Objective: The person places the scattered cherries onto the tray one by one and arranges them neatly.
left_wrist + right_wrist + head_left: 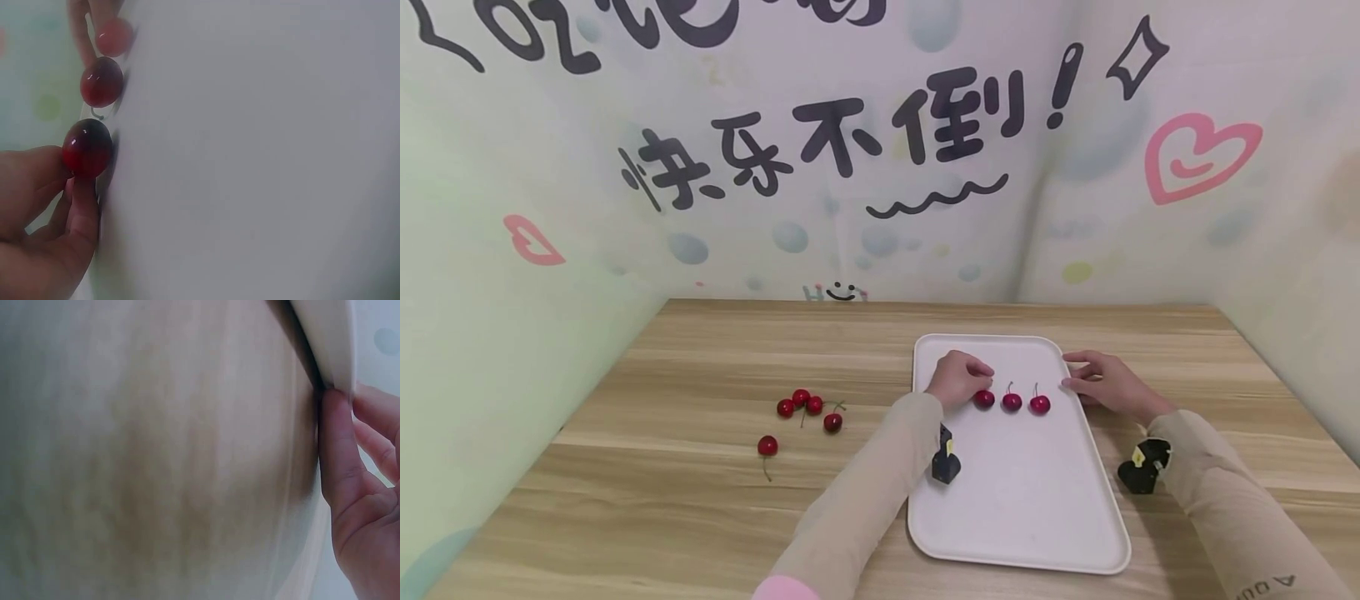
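Three dark red cherries with stems lie in a row across the upper part of a white tray. At the row's left end, my left hand pinches one cherry between thumb and fingers, on its stem side. Beside it are the middle cherry and the right cherry. The left wrist view shows the pinched cherry low over the tray surface; contact beneath it cannot be told. My right hand grips the tray's right rim, with the thumb against its outer side.
Left of the tray, several more cherries lie on the wooden table, one cherry nearer the front. A printed cloth hangs behind the table. Black wrist cameras sit below both hands.
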`<action>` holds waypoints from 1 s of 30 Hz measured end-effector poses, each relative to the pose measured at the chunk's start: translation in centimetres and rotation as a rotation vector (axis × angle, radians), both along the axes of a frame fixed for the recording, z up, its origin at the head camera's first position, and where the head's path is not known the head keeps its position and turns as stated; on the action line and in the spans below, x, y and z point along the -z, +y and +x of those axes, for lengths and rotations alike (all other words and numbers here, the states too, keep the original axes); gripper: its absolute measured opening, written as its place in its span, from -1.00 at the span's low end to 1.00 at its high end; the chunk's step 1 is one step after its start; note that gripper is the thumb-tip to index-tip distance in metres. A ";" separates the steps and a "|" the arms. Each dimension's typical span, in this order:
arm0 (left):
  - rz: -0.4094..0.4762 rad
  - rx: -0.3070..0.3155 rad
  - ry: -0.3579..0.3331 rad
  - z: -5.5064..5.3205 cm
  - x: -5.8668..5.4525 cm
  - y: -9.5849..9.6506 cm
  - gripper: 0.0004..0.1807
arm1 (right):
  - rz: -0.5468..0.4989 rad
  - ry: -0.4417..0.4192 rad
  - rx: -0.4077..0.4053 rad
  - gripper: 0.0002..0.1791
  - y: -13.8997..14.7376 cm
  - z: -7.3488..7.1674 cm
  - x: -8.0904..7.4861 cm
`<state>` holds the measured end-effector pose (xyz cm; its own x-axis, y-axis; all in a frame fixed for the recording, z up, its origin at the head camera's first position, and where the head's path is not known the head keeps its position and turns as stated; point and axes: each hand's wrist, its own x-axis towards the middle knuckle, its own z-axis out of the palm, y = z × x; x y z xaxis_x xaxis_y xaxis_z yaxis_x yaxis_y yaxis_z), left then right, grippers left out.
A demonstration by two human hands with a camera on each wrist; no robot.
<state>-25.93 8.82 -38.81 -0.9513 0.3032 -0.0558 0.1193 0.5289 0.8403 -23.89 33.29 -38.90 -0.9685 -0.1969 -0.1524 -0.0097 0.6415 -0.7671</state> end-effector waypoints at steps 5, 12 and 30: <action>0.004 -0.003 -0.008 -0.1 0.1 0.0 -0.86 | -0.001 -0.002 0.005 -0.37 0.0 0.1 0.0; 0.004 0.013 -0.003 -0.2 0.3 -0.1 -0.86 | -0.001 -0.005 0.003 -0.37 -0.1 0.1 -0.2; -0.012 0.058 -0.060 -0.6 -0.6 -1.1 -0.84 | -0.002 -0.013 0.010 -0.35 0.0 0.1 -0.1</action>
<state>-26.57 7.74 -38.23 -0.9271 0.3563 -0.1158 0.0997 0.5327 0.8404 -23.83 33.29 -38.84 -0.9684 -0.1871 -0.1649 0.0072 0.6399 -0.7684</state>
